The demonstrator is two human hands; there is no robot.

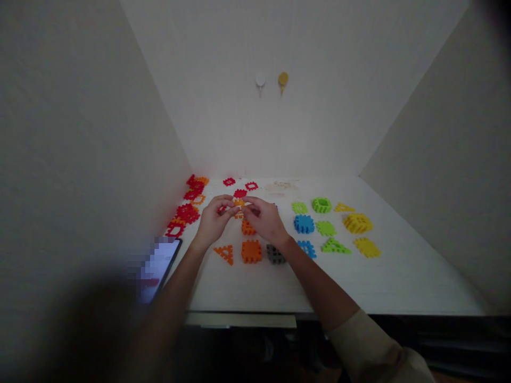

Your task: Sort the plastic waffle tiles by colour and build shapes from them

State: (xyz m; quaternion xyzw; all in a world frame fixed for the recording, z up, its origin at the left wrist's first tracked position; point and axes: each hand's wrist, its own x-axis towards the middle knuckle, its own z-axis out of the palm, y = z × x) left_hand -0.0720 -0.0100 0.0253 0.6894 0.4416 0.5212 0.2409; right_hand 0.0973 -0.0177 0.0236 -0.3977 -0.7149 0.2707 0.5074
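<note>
My left hand (213, 219) and my right hand (265, 219) meet over the middle of the white table (279, 287). Both pinch the same small orange interlocking plastic piece (239, 203) between their fingertips. Just below the hands lie an orange block (248, 228), an orange cube (251, 251), an orange triangle (224, 252) and a grey block (275, 254). Red pieces (187, 213) lie to the left of my left hand.
Green (321, 205), blue (304, 224) and yellow (357, 223) pieces are spread over the table's right half. A phone (159, 266) lies at the left edge. White walls close in the table on three sides; two hooks (271, 80) hang on the back wall.
</note>
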